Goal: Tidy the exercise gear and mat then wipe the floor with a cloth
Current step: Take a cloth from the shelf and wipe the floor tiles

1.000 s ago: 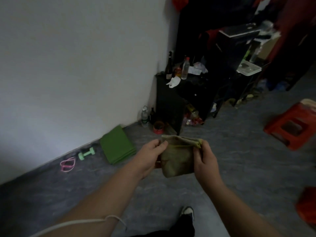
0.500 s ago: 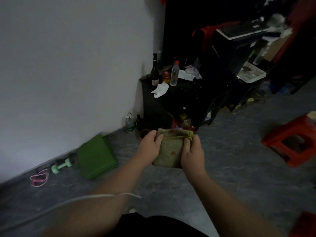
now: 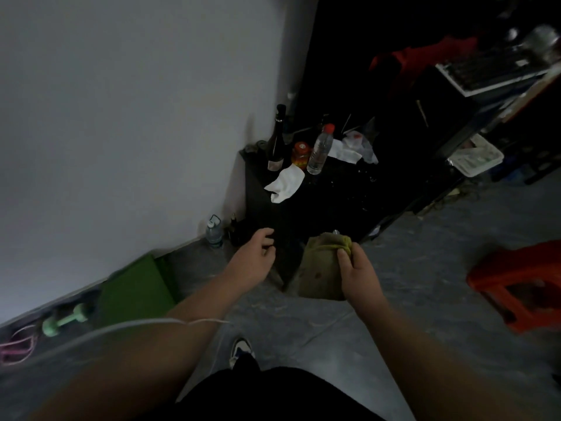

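My right hand (image 3: 356,273) grips a folded olive-green cloth (image 3: 321,268) by its top right corner, and the cloth hangs down in front of me. My left hand (image 3: 253,258) is off the cloth, a little to its left, fingers loosely curled and holding nothing. Against the wall at the left lies the folded green mat (image 3: 136,287). Beside it on the floor are a pale green dumbbell (image 3: 63,320) and a pink resistance band (image 3: 16,347).
A black cabinet (image 3: 261,202) stands ahead with a dark bottle (image 3: 277,141), a water bottle (image 3: 319,150) and a white rag (image 3: 285,183) on top. A small bottle (image 3: 214,232) stands by the wall. A red plastic stool (image 3: 522,287) is at the right. My shoe (image 3: 241,350) is below.
My left hand has let go of the cloth and moved left. Only my right hand holds it now. The view has moved closer to the black cabinet.
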The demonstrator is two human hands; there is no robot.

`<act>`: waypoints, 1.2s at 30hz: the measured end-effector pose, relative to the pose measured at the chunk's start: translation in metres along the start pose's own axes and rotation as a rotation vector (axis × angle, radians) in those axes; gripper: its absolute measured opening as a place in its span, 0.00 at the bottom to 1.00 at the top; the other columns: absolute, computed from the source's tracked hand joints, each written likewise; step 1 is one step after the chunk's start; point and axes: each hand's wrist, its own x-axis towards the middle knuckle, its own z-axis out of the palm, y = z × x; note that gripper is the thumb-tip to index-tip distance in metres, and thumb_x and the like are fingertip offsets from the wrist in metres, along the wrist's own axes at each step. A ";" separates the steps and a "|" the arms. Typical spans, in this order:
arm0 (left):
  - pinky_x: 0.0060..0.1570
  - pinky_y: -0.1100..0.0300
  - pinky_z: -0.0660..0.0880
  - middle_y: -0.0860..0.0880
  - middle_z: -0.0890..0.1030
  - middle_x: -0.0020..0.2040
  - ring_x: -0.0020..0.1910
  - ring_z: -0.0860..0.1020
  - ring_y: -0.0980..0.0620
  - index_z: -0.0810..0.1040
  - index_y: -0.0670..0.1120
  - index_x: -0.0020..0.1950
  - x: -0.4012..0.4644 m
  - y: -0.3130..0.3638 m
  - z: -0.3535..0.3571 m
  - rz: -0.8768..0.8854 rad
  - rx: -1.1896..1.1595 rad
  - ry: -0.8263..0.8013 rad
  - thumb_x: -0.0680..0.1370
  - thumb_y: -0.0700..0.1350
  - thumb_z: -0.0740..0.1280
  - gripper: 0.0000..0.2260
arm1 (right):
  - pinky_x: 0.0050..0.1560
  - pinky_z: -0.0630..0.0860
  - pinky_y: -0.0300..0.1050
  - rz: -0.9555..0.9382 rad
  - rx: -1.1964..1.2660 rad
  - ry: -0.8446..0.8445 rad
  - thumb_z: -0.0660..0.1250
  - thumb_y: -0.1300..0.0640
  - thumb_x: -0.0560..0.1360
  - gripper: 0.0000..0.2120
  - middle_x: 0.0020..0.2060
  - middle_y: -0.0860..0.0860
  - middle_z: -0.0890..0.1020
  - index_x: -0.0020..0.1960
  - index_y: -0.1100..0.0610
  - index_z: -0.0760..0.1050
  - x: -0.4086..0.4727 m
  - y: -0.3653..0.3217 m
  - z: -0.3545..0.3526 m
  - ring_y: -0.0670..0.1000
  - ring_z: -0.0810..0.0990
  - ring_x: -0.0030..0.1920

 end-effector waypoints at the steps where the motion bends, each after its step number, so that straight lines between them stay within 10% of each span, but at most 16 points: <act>1: 0.60 0.57 0.73 0.47 0.75 0.67 0.60 0.77 0.51 0.65 0.49 0.74 0.014 -0.001 -0.002 -0.001 0.017 -0.015 0.82 0.45 0.61 0.20 | 0.60 0.75 0.54 0.013 -0.004 0.003 0.59 0.54 0.83 0.06 0.52 0.51 0.80 0.57 0.47 0.73 0.015 0.001 -0.001 0.52 0.78 0.54; 10: 0.75 0.45 0.57 0.45 0.57 0.80 0.79 0.53 0.43 0.55 0.52 0.80 0.106 -0.023 0.033 0.019 0.466 -0.009 0.82 0.53 0.57 0.27 | 0.57 0.76 0.53 0.103 -0.056 -0.104 0.57 0.53 0.83 0.06 0.51 0.52 0.80 0.56 0.48 0.73 0.128 0.028 -0.014 0.52 0.79 0.53; 24: 0.76 0.44 0.54 0.43 0.53 0.80 0.79 0.51 0.42 0.52 0.51 0.80 0.204 -0.032 0.146 -0.307 0.590 0.199 0.80 0.55 0.57 0.30 | 0.67 0.67 0.46 0.099 -0.170 -0.739 0.53 0.49 0.84 0.19 0.62 0.50 0.74 0.72 0.52 0.67 0.327 0.101 0.023 0.51 0.73 0.62; 30: 0.76 0.46 0.47 0.44 0.47 0.81 0.79 0.44 0.43 0.46 0.53 0.81 0.235 -0.037 0.191 -0.409 0.518 0.220 0.82 0.58 0.54 0.30 | 0.47 0.67 0.44 0.038 -0.401 -0.694 0.53 0.52 0.84 0.13 0.50 0.55 0.75 0.63 0.58 0.68 0.371 0.140 0.032 0.57 0.77 0.52; 36: 0.77 0.45 0.48 0.48 0.47 0.81 0.80 0.42 0.45 0.46 0.52 0.81 0.261 -0.036 0.218 -0.377 0.547 0.169 0.81 0.56 0.54 0.30 | 0.52 0.71 0.44 -0.126 -0.436 -0.564 0.61 0.57 0.80 0.20 0.63 0.54 0.76 0.72 0.54 0.65 0.374 0.169 0.014 0.55 0.77 0.59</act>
